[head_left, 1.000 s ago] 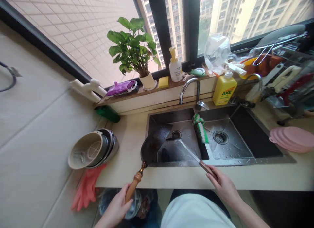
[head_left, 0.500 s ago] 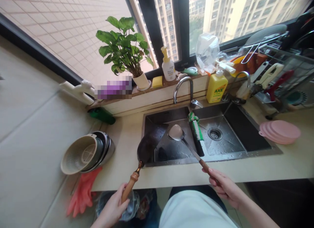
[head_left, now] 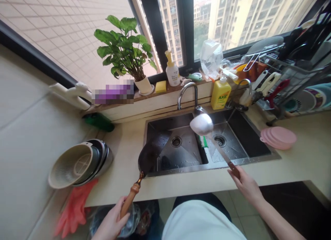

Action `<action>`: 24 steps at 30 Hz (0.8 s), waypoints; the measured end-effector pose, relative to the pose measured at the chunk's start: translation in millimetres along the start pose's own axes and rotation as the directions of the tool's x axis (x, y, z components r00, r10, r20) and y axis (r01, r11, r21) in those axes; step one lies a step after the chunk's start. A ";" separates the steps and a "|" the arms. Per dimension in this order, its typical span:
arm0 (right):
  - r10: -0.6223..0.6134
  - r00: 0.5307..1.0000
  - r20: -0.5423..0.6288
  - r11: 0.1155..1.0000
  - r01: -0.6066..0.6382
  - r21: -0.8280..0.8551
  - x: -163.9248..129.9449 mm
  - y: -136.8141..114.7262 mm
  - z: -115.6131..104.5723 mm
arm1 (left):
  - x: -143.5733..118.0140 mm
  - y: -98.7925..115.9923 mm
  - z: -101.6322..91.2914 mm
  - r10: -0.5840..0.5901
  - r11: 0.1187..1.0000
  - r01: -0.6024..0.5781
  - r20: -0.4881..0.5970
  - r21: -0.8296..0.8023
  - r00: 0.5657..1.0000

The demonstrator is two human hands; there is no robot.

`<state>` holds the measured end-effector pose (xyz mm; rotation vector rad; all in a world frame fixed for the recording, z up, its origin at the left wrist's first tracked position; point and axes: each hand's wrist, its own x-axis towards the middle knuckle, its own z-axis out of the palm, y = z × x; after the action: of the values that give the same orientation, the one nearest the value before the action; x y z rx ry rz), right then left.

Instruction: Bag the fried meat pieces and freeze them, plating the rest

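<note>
Left fingers (head_left: 121, 202) grip the pan (head_left: 148, 159), right fingers (head_left: 234, 178) the spatula (head_left: 201, 124), both slanting forward and inward; pale worktop (head_left: 126, 143), window (head_left: 188, 30) beyond.

Your head-worn view: forward and down, from close before and above the grey rectangular metal sink (head_left: 186, 152).

Kitchen, apparently domestic: double-bowl sink (head_left: 188, 152) set in pale tabletop (head_left: 125, 150); tap (head_left: 196, 97) and yellow AXE bottle (head_left: 220, 94) behind sink; dark pan (head_left: 148, 159) at its near-left corner; colander (head_left: 67, 166) to its left; dish rack (head_left: 297, 74) to its right; potted plant (head_left: 126, 49) beyond.
</note>
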<state>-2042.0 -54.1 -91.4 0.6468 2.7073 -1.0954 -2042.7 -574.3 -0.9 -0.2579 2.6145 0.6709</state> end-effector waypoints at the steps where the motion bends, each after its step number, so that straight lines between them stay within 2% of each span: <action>1: 0.025 1.000 0.016 0.998 -0.024 -0.063 5.6 11.2 -1.4 | 0.3 -1.5 1.0 0.004 1.000 -0.004 0.005 -0.003 1.000; 6: 0.088 0.996 0.018 0.967 -0.081 -0.242 13.9 48.7 -5.7 | 0.6 -4.6 4.3 -0.012 1.000 0.012 0.010 -0.016 1.000; 11: 0.115 0.993 0.014 0.944 -0.105 -0.312 12.3 62.2 -7.8 | 2.2 -11.0 8.0 -0.025 0.999 0.024 -0.030 -0.037 0.999; 15: 0.111 0.989 0.094 0.931 -0.070 -0.358 10.6 70.9 -10.9 | -0.8 -6.7 7.8 -0.029 0.999 0.029 -0.018 -0.040 0.999; 20: 0.082 0.993 0.082 0.947 -0.052 -0.316 6.7 90.9 0.3 | -6.8 6.7 7.4 -0.052 0.998 0.051 -0.019 -0.043 0.998; 24: 0.064 0.994 0.092 0.966 -0.038 -0.254 13.8 97.7 4.6 | -7.0 6.8 14.7 -0.063 0.996 0.058 -0.067 -0.075 0.996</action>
<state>-2011.0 9.9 -160.0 0.5985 2.6654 -0.7321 -2033.1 -560.6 -6.6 -0.3877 2.6391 0.7495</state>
